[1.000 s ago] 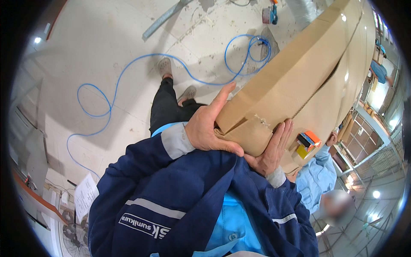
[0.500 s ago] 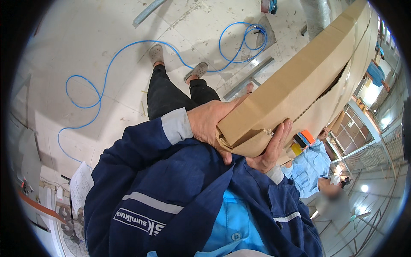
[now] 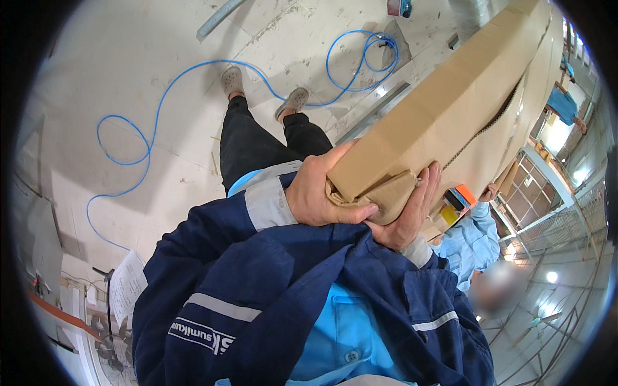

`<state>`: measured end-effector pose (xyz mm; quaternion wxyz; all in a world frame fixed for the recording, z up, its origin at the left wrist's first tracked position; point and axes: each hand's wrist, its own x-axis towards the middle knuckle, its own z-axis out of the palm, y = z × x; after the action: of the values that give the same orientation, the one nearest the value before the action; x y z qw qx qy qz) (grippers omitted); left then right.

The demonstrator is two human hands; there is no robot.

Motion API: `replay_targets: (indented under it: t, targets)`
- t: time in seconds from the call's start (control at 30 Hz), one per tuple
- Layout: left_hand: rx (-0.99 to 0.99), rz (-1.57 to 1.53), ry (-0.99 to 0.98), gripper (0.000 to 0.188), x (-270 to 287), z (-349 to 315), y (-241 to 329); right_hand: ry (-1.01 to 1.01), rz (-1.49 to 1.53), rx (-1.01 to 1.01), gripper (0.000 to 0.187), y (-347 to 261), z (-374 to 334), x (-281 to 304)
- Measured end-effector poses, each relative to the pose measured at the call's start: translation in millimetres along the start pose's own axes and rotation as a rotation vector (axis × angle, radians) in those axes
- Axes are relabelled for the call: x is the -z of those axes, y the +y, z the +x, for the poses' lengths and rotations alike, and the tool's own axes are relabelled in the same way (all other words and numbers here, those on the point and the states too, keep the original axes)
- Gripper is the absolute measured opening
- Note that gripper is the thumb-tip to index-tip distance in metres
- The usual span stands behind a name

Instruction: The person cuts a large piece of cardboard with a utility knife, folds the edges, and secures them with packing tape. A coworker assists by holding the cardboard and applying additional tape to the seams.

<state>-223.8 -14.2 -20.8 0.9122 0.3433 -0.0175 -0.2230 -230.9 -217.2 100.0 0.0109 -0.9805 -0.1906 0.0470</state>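
A long brown cardboard box [image 3: 444, 109] rises from my hands toward the upper right, its near end close to my chest. My left hand [image 3: 320, 193] is closed around the left corner of that end, its thumb pressing on the folded end flap [image 3: 394, 196]. Part of the fingers is hidden behind the cardboard. Against the flap's right side lies my right hand [image 3: 409, 209], fingers stretched straight and flat, palm under the end. A gap with a corrugated edge runs along the box's right face.
Beside the box, a co-worker in light blue [image 3: 473, 241] has a hand [image 3: 489, 192] near an orange, black and yellow object [image 3: 459, 197]. A blue hose [image 3: 222, 62] loops across the floor around my feet. Metal bars [image 3: 219, 19] lie there too. A written sheet [image 3: 127, 286] stands at left.
My left thumb has come up from below the box end onto the flap, which is now bent further inward. My right hand has stayed against its side.
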Motion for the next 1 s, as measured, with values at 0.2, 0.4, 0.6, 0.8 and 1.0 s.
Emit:
replay_targets:
  t: [0.2,0.4,0.6,0.8,1.0]
  targets:
    - [-0.214,0.459,0.074,0.09,2.8,-9.8,27.7,-0.025,0.118,0.04,0.123,-1.8,3.0,7.8]
    - [0.058,0.285,0.173,0.051,-7.2,-45.1,17.3,-0.024,0.228,0.021,0.129,-18.8,-33.6,3.3]
    - [0.133,0.299,0.287,0.054,7.1,-97.5,11.1,0.443,0.401,0.038,0.108,-53.1,-120.2,-28.8]
    - [0.136,0.404,0.414,0.058,2.4,-103.1,9.2,0.792,0.083,-0.644,0.099,46.9,-326.0,-58.1]
    - [0.088,0.471,0.494,0.059,-12.4,-103.7,2.0,0.46,-0.083,-0.891,0.103,148.8,-431.9,-97.5]
